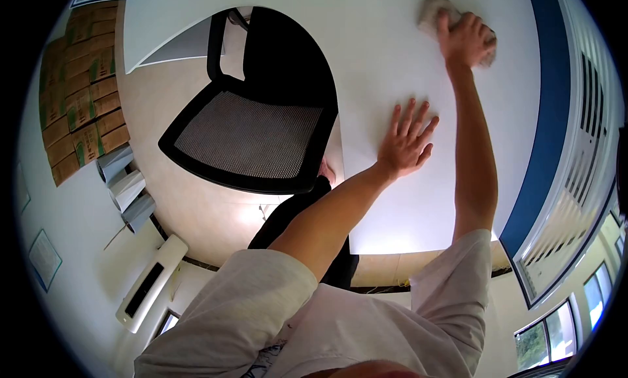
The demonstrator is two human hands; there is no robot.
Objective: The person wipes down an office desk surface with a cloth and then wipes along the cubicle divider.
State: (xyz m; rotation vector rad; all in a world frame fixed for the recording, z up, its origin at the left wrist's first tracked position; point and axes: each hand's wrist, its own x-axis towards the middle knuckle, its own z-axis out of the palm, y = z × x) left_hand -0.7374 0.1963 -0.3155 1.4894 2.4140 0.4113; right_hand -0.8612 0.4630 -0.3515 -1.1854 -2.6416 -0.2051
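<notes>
A white desk (386, 57) stretches out in front of me. Near its far right part, my right hand (466, 41) presses a crumpled greyish cloth (429, 13) against the top, fingers curled over it. The cloth sticks out on both sides of the hand and looks slightly blurred. My left hand (407, 142) lies on the desk closer to me, palm down with fingers spread, holding nothing.
A black mesh office chair (248, 136) stands against the desk's left side. A blue partition edge (548, 103) borders the desk on the right. Stacked cardboard boxes (85, 97) and grey-white rolls (127, 189) are at the far left.
</notes>
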